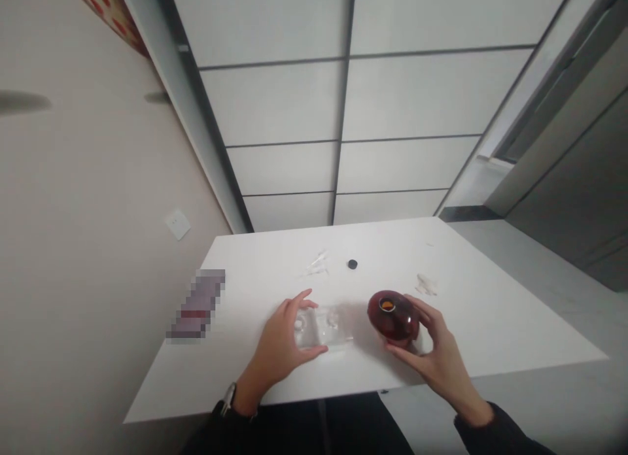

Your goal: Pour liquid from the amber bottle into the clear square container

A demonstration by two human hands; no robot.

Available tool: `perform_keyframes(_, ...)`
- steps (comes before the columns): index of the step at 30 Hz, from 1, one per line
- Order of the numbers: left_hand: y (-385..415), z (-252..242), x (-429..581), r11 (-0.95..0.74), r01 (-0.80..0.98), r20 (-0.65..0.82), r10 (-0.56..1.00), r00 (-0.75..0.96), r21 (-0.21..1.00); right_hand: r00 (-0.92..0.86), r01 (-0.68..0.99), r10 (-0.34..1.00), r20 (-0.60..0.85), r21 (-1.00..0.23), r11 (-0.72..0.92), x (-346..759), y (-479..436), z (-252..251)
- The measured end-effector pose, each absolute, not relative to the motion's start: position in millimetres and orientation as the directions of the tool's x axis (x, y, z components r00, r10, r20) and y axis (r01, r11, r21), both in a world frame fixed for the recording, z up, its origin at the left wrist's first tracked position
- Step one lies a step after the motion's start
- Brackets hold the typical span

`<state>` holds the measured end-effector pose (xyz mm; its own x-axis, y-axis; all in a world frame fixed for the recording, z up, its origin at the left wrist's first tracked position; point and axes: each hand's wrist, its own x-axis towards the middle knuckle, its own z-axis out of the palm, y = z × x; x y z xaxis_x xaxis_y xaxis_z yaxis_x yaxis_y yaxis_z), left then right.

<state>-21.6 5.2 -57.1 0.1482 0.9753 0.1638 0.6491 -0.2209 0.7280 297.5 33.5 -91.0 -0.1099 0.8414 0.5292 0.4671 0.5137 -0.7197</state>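
Observation:
My left hand (282,340) curls round the left side of a clear glass vessel (324,327) that stands on the white table (275,259). My right hand (432,350) cups a round dark red glass bottle (392,316) with an orange opening, tilted toward the clear vessel. The two pieces sit close together near the table's front edge, a small gap between them.
A small black cap (352,264) lies further back on the table. Clear plastic scraps (316,265) lie left of the cap, and crumpled wrapping (426,285) lies to the right. A blurred-out flat item (196,306) rests at the table's left edge. A wall with a socket (177,223) stands left.

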Motion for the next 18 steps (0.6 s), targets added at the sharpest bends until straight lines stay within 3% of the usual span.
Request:
perform_keyframes(5, 0, -58, -18, -0.256, 0.668, 0.188, 0.967, 0.173, 0.699, -0.425, 0.548, 0.663, 0.616, -0.408, 0.73, 304, 49, -54)
perform_keyframes(11, 0, -60, -18, -0.31, 0.689, 0.243, 0.95, 0.196, 0.655, -0.608, 0.58, 0.53, 0.59, -0.125, 0.805, 301, 59, -34)
perform_keyframes(14, 1, -60, -17, -0.32, 0.701, 0.26, 0.946, 0.195, 0.637, -0.671, 0.587, 0.497, 0.55, -0.015, 0.809, 299, 59, -31)
perform_keyframes(18, 2, -59, -16, -0.333, 0.702, 0.267, 0.941, 0.207, 0.629, -0.705, 0.582, 0.483, 0.52, 0.036, 0.812, 300, 60, -29)
